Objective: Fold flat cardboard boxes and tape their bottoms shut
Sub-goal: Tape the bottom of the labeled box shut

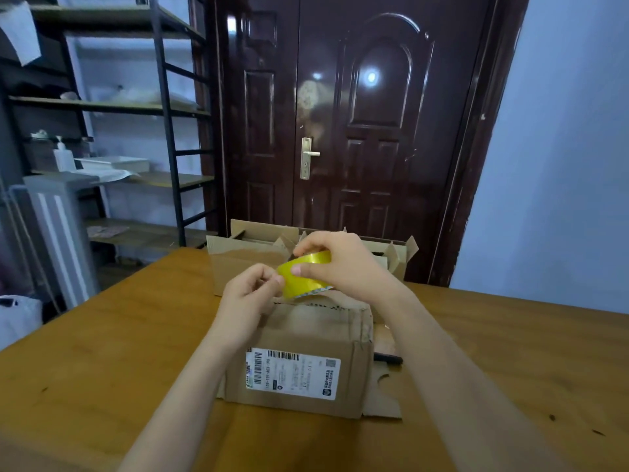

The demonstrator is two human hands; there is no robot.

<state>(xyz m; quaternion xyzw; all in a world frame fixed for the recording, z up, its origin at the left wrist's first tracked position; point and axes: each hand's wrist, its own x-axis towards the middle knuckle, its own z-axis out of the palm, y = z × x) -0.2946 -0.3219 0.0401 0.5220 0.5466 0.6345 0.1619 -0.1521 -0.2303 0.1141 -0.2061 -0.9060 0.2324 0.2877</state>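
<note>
A person stands at a wooden surface [136, 335]. Their right hand [343, 264] curls round a yellow tape roll [306, 275], held just above a folded cardboard box [306, 352] lying directly beneath. The left hand [248, 294], just left of the roll, pinches at its edge, probably picking for the tape's loose end.
</note>
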